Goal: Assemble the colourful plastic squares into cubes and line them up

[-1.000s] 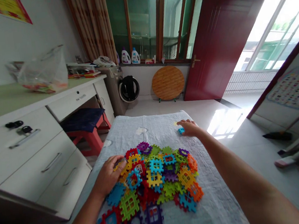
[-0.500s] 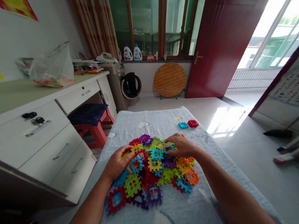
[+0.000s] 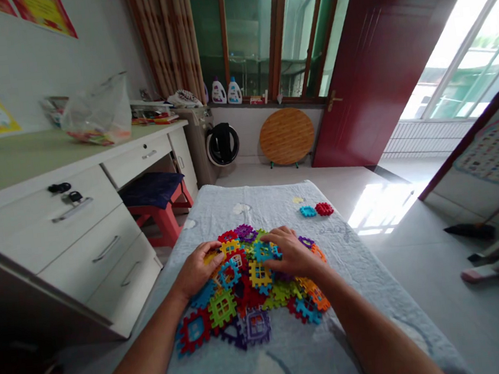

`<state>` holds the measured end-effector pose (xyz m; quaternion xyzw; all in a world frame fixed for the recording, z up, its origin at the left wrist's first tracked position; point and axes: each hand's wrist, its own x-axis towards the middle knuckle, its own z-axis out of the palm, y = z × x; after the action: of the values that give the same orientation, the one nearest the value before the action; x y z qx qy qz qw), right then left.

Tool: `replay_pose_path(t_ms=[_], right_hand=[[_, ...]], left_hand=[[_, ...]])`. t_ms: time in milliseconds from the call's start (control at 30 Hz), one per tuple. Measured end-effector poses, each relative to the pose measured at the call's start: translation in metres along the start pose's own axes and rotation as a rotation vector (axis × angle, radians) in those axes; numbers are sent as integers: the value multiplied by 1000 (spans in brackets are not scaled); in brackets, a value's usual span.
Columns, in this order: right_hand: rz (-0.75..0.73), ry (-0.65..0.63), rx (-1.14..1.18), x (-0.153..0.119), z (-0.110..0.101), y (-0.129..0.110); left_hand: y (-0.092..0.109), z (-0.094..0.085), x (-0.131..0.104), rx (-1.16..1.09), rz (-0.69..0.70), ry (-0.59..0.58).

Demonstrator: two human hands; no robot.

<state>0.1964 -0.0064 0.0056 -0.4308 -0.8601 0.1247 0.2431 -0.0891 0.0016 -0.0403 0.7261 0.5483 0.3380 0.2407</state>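
A heap of toothed plastic building tiles in many colours lies on the cloth-covered table. My left hand rests at the heap's left side, its thumb and fingers closed around a yellow tile that is partly covered. Over the middle of the heap, my right hand has its fingers and thumb at the edges of a light blue tile. Just below that sits a yellow window tile. A green window tile and a purple one lie at the near side.
Beyond the heap, a blue tile and red tiles lie apart at the table's far right. To the left stand a red stool with a dark cushion and a white desk with drawers.
My right hand has moved left across the heap to the light blue tile, which has shifted slightly. My left hand has stayed in place. The view has shifted a little.
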Motion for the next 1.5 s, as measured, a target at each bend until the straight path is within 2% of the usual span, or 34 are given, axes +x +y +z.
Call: replay_pose_path(t_ms=[133, 233, 300, 400, 800, 967, 1100, 1167, 1233, 1400, 1500], right_hand=[[169, 104, -14, -3, -19, 23], [247, -18, -56, -7, -25, 32], [266, -131, -107, -8, -22, 31], [293, -232, -186, -7, -18, 23], [285, -326, -235, 0, -17, 19], [293, -254, -206, 4, -21, 27], [332, -116, -234, 20, -31, 53], [369, -90, -286, 30, -32, 67], [401, -135, -349, 38, -30, 79], [406, -375, -451, 44, -25, 93], [380, -398, -456, 46, -27, 95]], left_hand=[[-1, 0, 0, 4, -8, 2], [0, 0, 0, 6, -4, -2], [1, 0, 0, 4, -2, -5], [0, 1, 0, 1, -6, -2], [0, 2, 0, -25, 14, 16], [0, 1, 0, -18, 12, 6], [0, 0, 1, -18, 7, 1], [-1, 0, 1, -22, 5, -9], [-1, 0, 1, -27, 2, -15], [-3, 1, 1, -38, -8, -9], [-4, 1, 2, -29, -13, 0]])
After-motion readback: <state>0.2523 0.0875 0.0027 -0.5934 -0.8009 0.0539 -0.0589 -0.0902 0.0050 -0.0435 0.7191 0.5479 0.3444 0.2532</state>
